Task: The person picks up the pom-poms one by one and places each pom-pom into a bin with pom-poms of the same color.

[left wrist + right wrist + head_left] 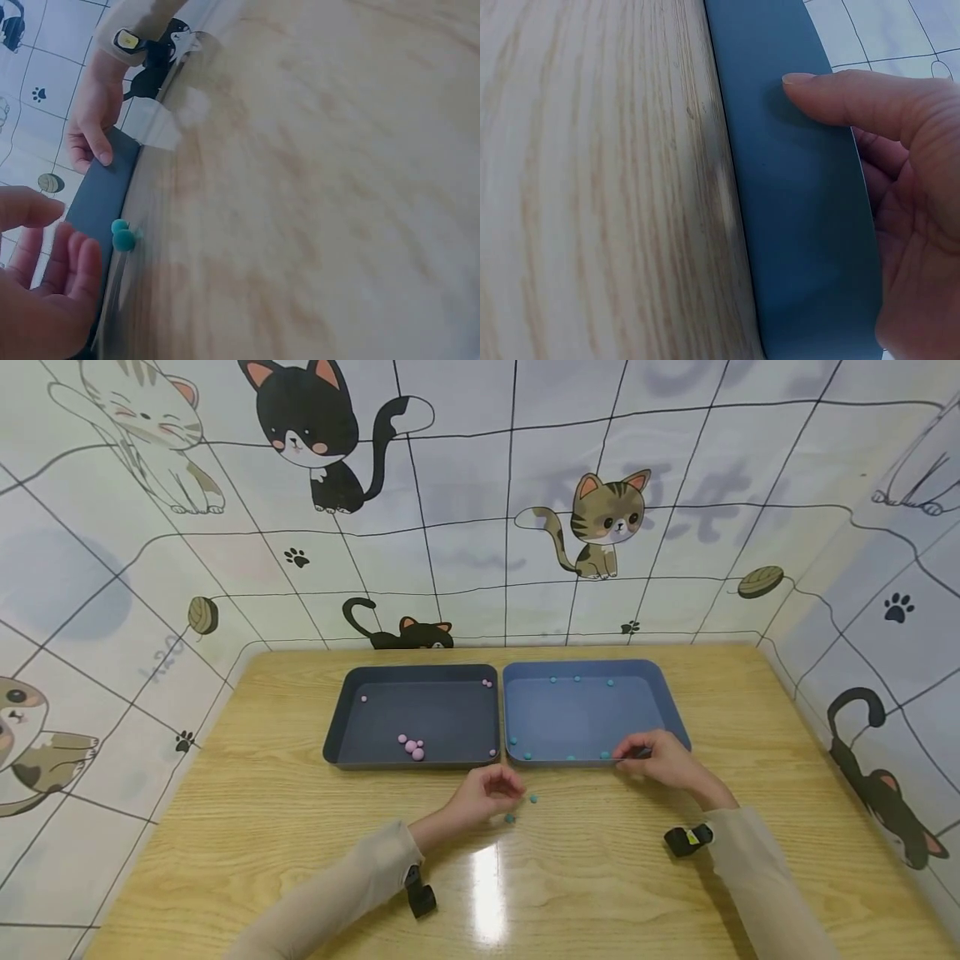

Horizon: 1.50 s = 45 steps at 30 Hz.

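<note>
My right hand [663, 762] holds the near wall of the blue tray [585, 718] close to its right corner. In the right wrist view the thumb [814, 94] lies against the tray's outer side, with the other fingers behind the rim. My left hand [483, 795] hovers by the near edges of the trays, fingers loosely curled, nothing visible between them. Just beside it on the table are two small teal balls, one nearer the tray [533, 798] and one nearer me [510, 818]. Several more teal balls [577, 678] lie along the blue tray's edges.
Left of the blue tray, side by side with it, stands a dark grey tray [450, 710]. Several pink balls [411, 747] of different sizes lie in it. The wooden table [300, 827] meets a cat-patterned covering [465, 552] at the back and sides.
</note>
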Each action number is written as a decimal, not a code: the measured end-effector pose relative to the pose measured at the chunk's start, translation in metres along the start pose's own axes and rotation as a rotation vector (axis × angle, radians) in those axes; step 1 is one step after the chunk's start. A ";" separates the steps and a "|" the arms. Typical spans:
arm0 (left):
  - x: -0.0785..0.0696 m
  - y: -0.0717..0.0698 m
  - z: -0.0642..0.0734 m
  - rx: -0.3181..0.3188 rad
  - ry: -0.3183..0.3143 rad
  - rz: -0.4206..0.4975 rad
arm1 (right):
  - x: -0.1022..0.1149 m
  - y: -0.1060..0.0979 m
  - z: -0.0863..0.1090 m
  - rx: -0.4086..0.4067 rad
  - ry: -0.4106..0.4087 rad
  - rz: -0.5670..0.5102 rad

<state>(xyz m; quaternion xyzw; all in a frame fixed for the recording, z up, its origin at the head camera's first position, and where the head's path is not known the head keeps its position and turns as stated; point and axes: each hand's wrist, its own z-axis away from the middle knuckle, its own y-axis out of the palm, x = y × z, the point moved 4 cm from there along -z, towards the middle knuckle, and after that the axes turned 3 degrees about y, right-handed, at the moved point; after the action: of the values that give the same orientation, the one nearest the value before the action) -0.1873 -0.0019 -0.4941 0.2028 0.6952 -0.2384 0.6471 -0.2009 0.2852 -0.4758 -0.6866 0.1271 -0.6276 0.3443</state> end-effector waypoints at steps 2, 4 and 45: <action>0.008 0.000 0.001 0.012 -0.014 -0.025 | 0.000 0.000 0.000 -0.002 -0.006 0.003; 0.010 0.000 0.003 0.023 -0.025 -0.061 | 0.000 0.000 0.000 0.000 -0.007 0.005; -0.010 0.001 -0.003 0.056 0.070 -0.241 | -0.002 0.000 0.000 0.003 0.012 0.009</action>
<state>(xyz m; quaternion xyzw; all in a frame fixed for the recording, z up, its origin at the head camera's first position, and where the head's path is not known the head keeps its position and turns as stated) -0.1881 0.0006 -0.4837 0.1441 0.7298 -0.3266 0.5831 -0.2014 0.2860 -0.4772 -0.6817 0.1314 -0.6305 0.3472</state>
